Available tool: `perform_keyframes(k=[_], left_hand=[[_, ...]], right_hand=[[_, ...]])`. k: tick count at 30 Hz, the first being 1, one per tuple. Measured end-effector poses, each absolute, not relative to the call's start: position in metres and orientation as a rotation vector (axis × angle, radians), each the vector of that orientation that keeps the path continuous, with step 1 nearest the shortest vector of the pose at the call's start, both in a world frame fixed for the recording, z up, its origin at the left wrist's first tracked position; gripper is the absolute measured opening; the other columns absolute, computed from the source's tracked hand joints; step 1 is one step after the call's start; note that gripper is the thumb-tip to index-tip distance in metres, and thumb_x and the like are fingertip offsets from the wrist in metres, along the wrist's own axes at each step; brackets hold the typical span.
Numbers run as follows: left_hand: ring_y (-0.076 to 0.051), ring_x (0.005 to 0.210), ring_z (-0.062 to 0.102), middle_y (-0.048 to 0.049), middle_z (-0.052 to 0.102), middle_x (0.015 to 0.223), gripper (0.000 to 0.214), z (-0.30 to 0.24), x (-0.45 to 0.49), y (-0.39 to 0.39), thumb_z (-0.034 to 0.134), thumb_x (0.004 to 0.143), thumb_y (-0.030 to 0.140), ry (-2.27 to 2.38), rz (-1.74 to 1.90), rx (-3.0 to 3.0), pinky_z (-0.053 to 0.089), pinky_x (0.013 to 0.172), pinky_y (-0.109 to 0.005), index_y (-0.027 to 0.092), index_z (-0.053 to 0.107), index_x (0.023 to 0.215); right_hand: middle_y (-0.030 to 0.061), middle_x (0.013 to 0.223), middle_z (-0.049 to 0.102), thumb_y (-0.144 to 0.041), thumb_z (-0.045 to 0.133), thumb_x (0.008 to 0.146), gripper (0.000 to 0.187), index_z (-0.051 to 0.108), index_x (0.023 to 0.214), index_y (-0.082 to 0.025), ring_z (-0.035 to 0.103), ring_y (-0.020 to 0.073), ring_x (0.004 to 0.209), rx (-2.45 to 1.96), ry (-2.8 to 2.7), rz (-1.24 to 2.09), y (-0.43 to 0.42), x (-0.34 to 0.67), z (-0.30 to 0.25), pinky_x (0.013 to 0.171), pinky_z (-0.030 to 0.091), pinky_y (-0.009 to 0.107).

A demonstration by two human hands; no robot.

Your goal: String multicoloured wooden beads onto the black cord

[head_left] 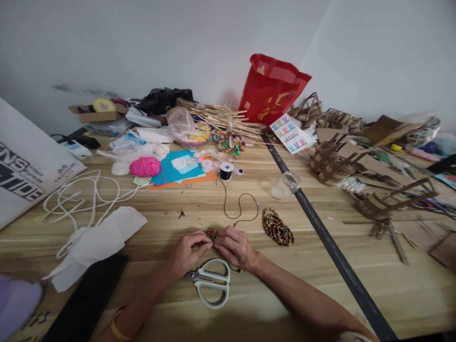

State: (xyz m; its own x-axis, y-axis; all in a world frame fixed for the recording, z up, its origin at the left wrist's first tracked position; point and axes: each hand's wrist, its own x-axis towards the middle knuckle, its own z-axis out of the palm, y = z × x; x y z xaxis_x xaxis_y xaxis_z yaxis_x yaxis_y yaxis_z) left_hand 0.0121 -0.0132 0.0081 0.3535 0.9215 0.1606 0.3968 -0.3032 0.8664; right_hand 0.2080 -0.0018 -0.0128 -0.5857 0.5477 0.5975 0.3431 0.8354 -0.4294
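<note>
Multicoloured beads [211, 233] show between my two hands, low over the wooden table. My left hand [188, 251] pinches at the beaded strand from the left, thumb and fingertips together. From the other side my right hand [235, 248] is closed on it too, its fingers hiding part of the strand. A black cord [241, 207] curls from behind my right hand up to a spool of black cord [226, 172]. Just below my hands lie scissors [213, 284] with white handles, their blades partly under my left wrist. A coil of beaded strands [278, 228] rests to the right.
Pink yarn [145, 166], blue paper [174, 167] and a red bag [272, 90] stand or lie toward the back. Small woven baskets [395, 198] crowd the right. White cord [94, 190] and white paper [103, 242] lie left. A clear plastic cup [285, 185] lies near the dark strip.
</note>
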Motion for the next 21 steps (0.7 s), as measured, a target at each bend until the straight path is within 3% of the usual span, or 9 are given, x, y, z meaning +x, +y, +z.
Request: perform_keyframes(k=[21], left_hand=[[-0.017,0.072,0.06,-0.0027,0.066,0.07,0.015,0.0092,0.0036,-0.0105,0.054,0.08,0.015,1.234,0.836,1.97,0.044,0.07,-0.025,0.016,0.064,0.069]], right_hand=[[0.0078,0.084,0.059,-0.019,0.047,0.092,0.013,0.059,0.094,-0.016,0.054,0.0165,0.077,-0.724,-2.164,0.479,0.0009,0.2084,-0.0197,0.067,0.046,0.028]])
